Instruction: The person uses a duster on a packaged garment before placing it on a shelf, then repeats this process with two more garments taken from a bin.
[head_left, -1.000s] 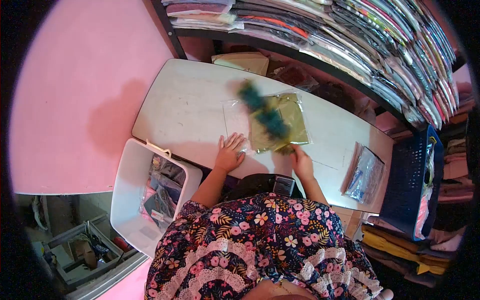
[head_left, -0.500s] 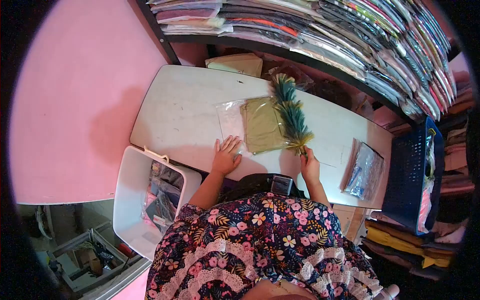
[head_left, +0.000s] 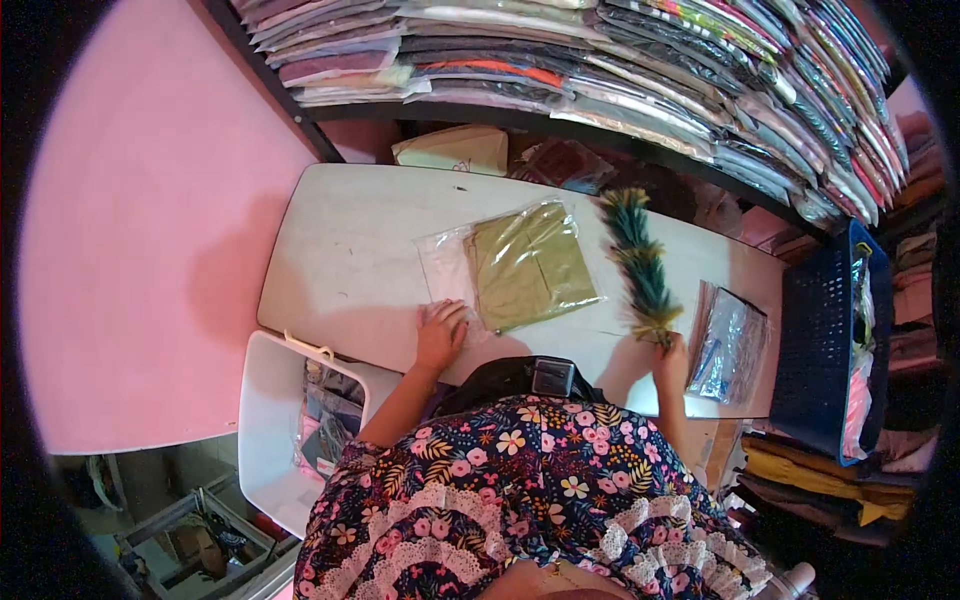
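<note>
Head view. One clear plastic bag (head_left: 500, 268) holding a folded olive-green garment (head_left: 530, 265) lies flat at the middle of the white surface (head_left: 350, 250). Left hand (head_left: 440, 335) rests on the bag's near corner, fingers (head_left: 447, 312) together and curled. Right hand (head_left: 670, 362), fingers clamped on its handle, holds one teal-and-yellow feather duster (head_left: 638, 265) beside the bag. One stack of empty bags (head_left: 730, 345) lies at right; one white bin (head_left: 275, 420), one blue basket (head_left: 825, 340).

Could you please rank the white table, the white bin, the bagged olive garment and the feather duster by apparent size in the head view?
Largest to smallest:
white table
white bin, partly hidden
bagged olive garment
feather duster
</note>
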